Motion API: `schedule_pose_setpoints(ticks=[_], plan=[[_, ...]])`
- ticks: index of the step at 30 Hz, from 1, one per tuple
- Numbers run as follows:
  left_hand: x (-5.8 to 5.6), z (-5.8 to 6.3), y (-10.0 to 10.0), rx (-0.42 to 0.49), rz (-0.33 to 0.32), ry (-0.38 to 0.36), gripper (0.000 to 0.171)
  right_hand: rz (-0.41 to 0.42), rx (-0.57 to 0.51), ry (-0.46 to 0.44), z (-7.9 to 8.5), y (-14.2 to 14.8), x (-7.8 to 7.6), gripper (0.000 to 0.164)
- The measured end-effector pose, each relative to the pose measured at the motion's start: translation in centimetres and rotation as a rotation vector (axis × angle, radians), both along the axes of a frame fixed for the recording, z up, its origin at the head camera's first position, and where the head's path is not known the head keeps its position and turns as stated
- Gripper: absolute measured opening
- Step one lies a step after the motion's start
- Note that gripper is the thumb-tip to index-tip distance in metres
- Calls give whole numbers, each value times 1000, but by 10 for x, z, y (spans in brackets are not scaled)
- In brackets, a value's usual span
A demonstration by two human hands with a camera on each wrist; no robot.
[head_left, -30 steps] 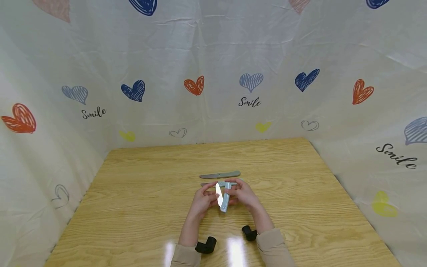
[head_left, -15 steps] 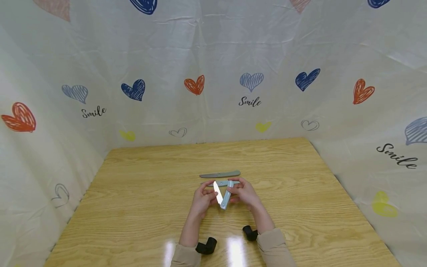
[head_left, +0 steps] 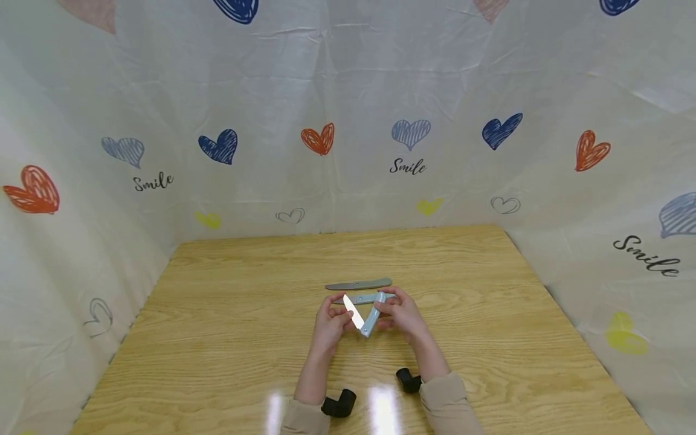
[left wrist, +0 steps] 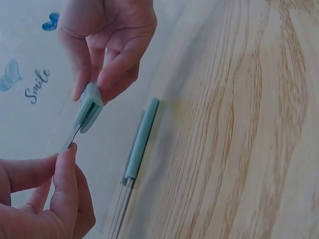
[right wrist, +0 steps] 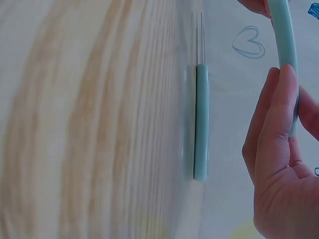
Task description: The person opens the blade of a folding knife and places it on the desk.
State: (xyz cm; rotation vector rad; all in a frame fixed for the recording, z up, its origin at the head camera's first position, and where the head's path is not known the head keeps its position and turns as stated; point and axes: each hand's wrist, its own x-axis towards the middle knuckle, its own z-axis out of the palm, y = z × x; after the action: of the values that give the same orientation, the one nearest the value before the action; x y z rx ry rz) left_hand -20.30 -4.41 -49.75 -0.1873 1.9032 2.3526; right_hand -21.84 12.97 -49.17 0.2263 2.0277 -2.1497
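Observation:
A folding knife (head_left: 372, 320) with a light blue handle is held up over the table, half unfolded into a V with its pivot toward the person. Its bright blade (head_left: 353, 312) is pinched between the thumb and fingers of my left hand (head_left: 328, 329). My right hand (head_left: 405, 317) grips the handle near its far end. In the left wrist view, the blade emerges from the slot of the handle (left wrist: 90, 102). Fingers and thumb lie on either side of the handle (right wrist: 284, 40) in the right wrist view.
Behind the hands lie two more knives with blades out: a light blue one (head_left: 367, 298), partly hidden, and a grey-green one (head_left: 374, 283) farther back. The wooden table (head_left: 228, 314) meets a heart-printed curtain (head_left: 359, 181). Black wrist mounts (head_left: 339, 403) jut inward from both wrists.
The blade and handle have swung farther apart, widening the V. The right hand has shifted slightly right with the handle, and the blade tip has moved left.

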Motion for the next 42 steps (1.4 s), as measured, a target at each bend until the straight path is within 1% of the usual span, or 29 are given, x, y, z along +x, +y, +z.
schedule_pose_setpoints(ticks=[8,13,20,25,31,35,39,42], plan=[[1,1,2,23,73,38,49,-52,-61,14,-1,0,-1,37],[2,1,4,44,115,27,49,-70,-95,25,0,0,0,37],[4,1,7,91,174,2,50,-83,-114,43,0,2,0,38],[4,2,7,106,196,7,49,-111,-134,50,-1,2,-1,40],[4,1,6,145,210,11,50,-143,-126,49,-5,2,-2,41],[4,1,7,156,224,10,50,-159,-126,47,-5,2,-2,40],[4,4,8,162,242,3,50,-175,-153,44,-3,1,-2,39],[4,6,10,184,260,6,50,-182,-185,42,-2,2,-2,40]])
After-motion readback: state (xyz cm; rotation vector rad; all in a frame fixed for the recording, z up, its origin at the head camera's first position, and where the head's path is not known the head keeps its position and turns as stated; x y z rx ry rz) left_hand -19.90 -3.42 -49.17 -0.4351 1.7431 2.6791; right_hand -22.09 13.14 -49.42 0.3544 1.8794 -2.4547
